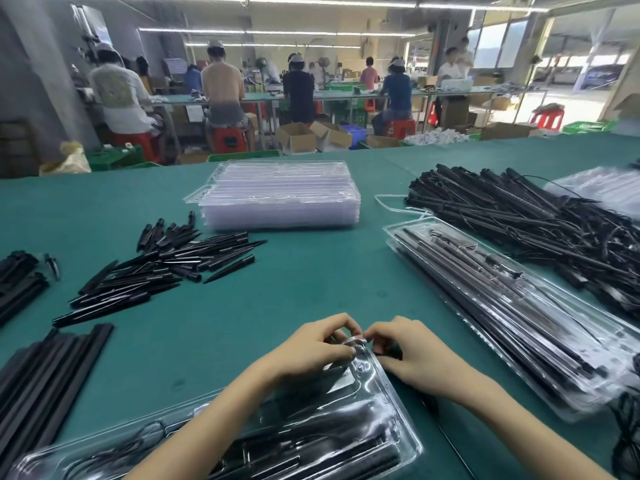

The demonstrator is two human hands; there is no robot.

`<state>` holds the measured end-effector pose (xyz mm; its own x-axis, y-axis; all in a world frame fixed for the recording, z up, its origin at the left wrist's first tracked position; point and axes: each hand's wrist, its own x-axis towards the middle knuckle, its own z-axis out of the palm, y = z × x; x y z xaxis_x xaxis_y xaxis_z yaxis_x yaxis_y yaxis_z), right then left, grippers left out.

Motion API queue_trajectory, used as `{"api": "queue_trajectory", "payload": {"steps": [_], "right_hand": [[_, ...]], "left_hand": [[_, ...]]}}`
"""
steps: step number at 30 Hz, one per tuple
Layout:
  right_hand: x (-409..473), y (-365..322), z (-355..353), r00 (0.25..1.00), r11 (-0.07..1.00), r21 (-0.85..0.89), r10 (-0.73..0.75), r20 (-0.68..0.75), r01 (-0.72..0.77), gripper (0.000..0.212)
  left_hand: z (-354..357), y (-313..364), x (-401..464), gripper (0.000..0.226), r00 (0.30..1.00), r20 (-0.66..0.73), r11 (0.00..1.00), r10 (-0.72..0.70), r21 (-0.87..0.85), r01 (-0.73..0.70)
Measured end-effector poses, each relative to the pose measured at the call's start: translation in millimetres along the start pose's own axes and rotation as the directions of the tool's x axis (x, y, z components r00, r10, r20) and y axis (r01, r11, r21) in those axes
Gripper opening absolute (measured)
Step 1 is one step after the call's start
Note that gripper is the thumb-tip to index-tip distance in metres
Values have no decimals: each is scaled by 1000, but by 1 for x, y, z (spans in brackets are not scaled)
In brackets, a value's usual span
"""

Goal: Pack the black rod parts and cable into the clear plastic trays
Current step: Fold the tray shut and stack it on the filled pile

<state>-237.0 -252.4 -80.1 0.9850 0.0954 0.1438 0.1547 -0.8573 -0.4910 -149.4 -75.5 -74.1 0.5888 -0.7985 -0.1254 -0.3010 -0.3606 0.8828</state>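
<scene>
Both hands at the far end of a filled clear tray (363, 386), lying slantwise on the green desk (311, 271) close to the body. Left hand (311, 344) with fingers curled over the tray's end tab, pinching the plastic; right hand (412, 351) likewise clenched at the same corner, thumb and fingertips nipping the rim, something small and dark under the palm, too hidden to name. Probably pressing the clamshell's snap shut, hence the two grips meeting at one point, right where the round dimple sits. Inside the tray, black rod parts (311, 455) laid lengthwise and a thin cable (114, 452) coiled at the near left end, so packed already, only the closing left. Off to the right, finished trays (502, 306) stacked askew, within easy reach for setting this one on top. Behind them, a big heap of rods with cables (536, 216), the supply. Straight ahead, a neat stack of empty trays (277, 199), placed centrally for the next pick. To the left, loose pointed spikes (156, 268) fanned out, and flat black bars (45, 372) at the near left edge, each sort kept in its own pile, presumably for taking one of each per tray.
</scene>
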Motion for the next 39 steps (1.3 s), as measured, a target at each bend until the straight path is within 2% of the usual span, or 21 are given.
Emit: {"api": "queue_trajectory", "payload": {"steps": [2,6,10,12,14,15,17,18,21,23,26,28,32,34,36,39], "right_hand": [[4,2,0,998,999,-16,31,-48,-32,18],[10,0,-1,987,954,266,154,-42,-137,23],[11,2,-4,981,934,313,192,-32,-172,11],[9,1,-9,980,905,382,200,4,-187,15],[5,-3,-14,977,873,457,209,-33,-171,22],[1,-7,-16,969,866,481,220,-112,-141,23],[-11,-17,-17,923,909,407,229,-311,-88,12],[-17,-22,-17,913,943,316,217,-345,-104,15],[-27,-39,-14,954,963,-61,251,-163,-263,49],[-24,-43,-12,953,932,-203,287,-96,-301,48],[-12,-43,-5,962,942,-203,272,-12,-269,33],[-7,-41,-1,945,939,-136,325,43,-316,29],[-6,-42,9,934,933,-58,357,18,-355,16],[-7,-42,13,929,930,-5,369,-15,-369,18],[-8,-42,15,925,925,49,378,-38,-376,13],[-8,-42,15,920,919,86,389,-42,-384,18]], "left_hand": [[-1,1,0,18,1000,14,999,-6,39,5],[-1,8,8,25,991,28,989,-129,75,126],[-4,25,18,19,957,75,906,-282,348,240],[-6,33,22,18,936,120,871,-330,422,253],[-9,38,24,11,928,163,879,-335,410,245],[-11,38,24,11,922,194,905,-336,339,258],[-17,37,22,14,904,253,937,-345,153,315],[-20,36,21,15,897,270,937,-350,99,336],[-19,30,20,22,904,264,941,-337,75,330],[-11,26,19,24,916,236,946,-325,91,312],[-4,21,17,21,941,172,955,-293,91,281],[-3,18,16,22,956,108,961,-274,69,268],[2,17,15,18,972,18,965,-236,121,232],[0,18,15,17,972,35,961,-232,160,224],[-5,21,16,17,957,110,954,-269,164,250],[-14,26,18,11,931,189,945,-311,163,283]]}}
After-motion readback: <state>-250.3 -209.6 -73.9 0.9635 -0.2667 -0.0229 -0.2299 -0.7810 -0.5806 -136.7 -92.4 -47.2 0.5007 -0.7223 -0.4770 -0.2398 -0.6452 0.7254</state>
